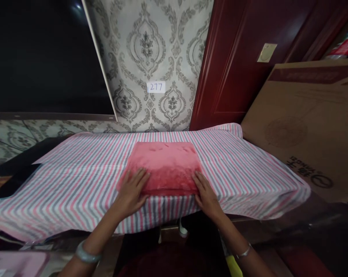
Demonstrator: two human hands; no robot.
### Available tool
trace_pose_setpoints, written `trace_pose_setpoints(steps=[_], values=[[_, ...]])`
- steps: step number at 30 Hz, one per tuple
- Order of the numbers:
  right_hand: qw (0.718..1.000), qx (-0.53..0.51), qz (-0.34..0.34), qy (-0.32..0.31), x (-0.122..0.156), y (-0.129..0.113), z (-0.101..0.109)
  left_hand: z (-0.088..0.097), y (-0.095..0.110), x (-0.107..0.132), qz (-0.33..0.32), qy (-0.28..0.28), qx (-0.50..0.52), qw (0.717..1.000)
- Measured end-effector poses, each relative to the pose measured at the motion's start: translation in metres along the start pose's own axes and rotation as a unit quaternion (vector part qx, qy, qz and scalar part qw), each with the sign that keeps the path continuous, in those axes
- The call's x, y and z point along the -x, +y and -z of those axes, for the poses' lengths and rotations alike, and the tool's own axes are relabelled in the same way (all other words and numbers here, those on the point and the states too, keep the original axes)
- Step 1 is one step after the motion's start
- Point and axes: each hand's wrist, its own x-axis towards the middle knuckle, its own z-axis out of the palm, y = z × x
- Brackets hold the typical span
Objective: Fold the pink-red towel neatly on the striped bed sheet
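Observation:
A folded pink-red cloth (166, 166) lies square in the middle of a table covered with a pink, grey and white striped sheet (76, 177). My left hand (131, 191) rests flat on the cloth's near left corner, fingers stretched out. My right hand (205, 194) lies flat against the near right corner, fingers also extended. Both hands press on the cloth near the table's front edge. A pale bangle circles my left wrist and a thin bracelet my right.
A large cardboard box (303, 123) leans at the right. Behind the table are patterned wallpaper with a "277" label (156, 87), a dark red door (237, 57) and a black screen (41, 54). A black board (15, 165) lies at the left.

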Motion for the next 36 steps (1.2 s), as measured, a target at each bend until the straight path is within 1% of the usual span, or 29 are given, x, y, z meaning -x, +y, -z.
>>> trace_pose_setpoints(steps=[2, 4, 6, 7, 9, 12, 16, 18, 21, 23, 26, 29, 31, 32, 33, 34, 35, 36], values=[[1.000, -0.004, 0.005, 0.016, -0.003, 0.000, -0.001, -0.005, 0.025, -0.023, -0.027, -0.030, 0.021, 0.999], [0.999, -0.006, 0.014, 0.030, -0.007, 0.000, 0.001, -0.013, 0.049, -0.045, -0.046, -0.060, 0.040, 0.996], [0.999, -0.004, 0.009, 0.032, -0.012, 0.000, 0.003, -0.024, 0.068, -0.062, -0.052, -0.081, 0.052, 0.994], [1.000, -0.001, 0.004, 0.028, -0.014, 0.000, 0.005, -0.029, 0.074, -0.068, -0.048, -0.085, 0.052, 0.994], [1.000, 0.001, -0.004, 0.021, -0.016, 0.000, 0.007, -0.038, 0.080, -0.074, -0.028, -0.083, 0.043, 0.995], [1.000, 0.003, 0.004, 0.026, -0.015, -0.001, 0.010, -0.044, 0.080, -0.071, -0.014, -0.076, 0.026, 0.997], [0.999, 0.001, 0.001, 0.052, -0.019, -0.004, 0.011, -0.039, 0.085, -0.070, -0.005, -0.067, 0.028, 0.997], [0.997, -0.003, -0.009, 0.072, -0.024, -0.007, 0.013, -0.036, 0.093, -0.077, 0.005, -0.059, 0.037, 0.998], [0.995, -0.004, -0.020, 0.097, -0.032, -0.011, 0.013, -0.033, 0.106, -0.094, 0.009, -0.047, 0.047, 0.998], [0.994, -0.002, -0.024, 0.108, -0.033, -0.011, 0.012, -0.032, 0.116, -0.107, 0.006, -0.055, 0.044, 0.997], [0.993, -0.005, -0.036, 0.112, -0.030, -0.011, 0.011, -0.030, 0.124, -0.124, -0.006, -0.093, 0.027, 0.995], [0.990, -0.033, -0.067, 0.123, -0.022, -0.012, 0.012, -0.023, 0.121, -0.138, -0.019, -0.123, 0.043, 0.991], [0.975, -0.102, -0.127, 0.152, -0.017, -0.011, 0.014, -0.011, 0.110, -0.149, 0.000, -0.119, 0.074, 0.990], [0.958, -0.155, -0.170, 0.170, -0.015, -0.011, 0.014, -0.002, 0.103, -0.156, 0.018, -0.108, 0.095, 0.989], [0.934, -0.216, -0.217, 0.182, -0.014, -0.010, 0.014, 0.008, 0.095, -0.164, 0.041, -0.092, 0.119, 0.988], [0.903, -0.283, -0.265, 0.184, -0.015, -0.010, 0.012, 0.020, 0.086, -0.174, 0.061, -0.072, 0.150, 0.984], [0.868, -0.349, -0.307, 0.173, -0.016, -0.010, 0.009, 0.032, 0.077, -0.185, 0.081, -0.054, 0.184, 0.978], [0.831, -0.414, -0.343, 0.145, -0.019, -0.010, 0.006, 0.044, 0.067, -0.197, 0.104, -0.031, 0.213, 0.971]])
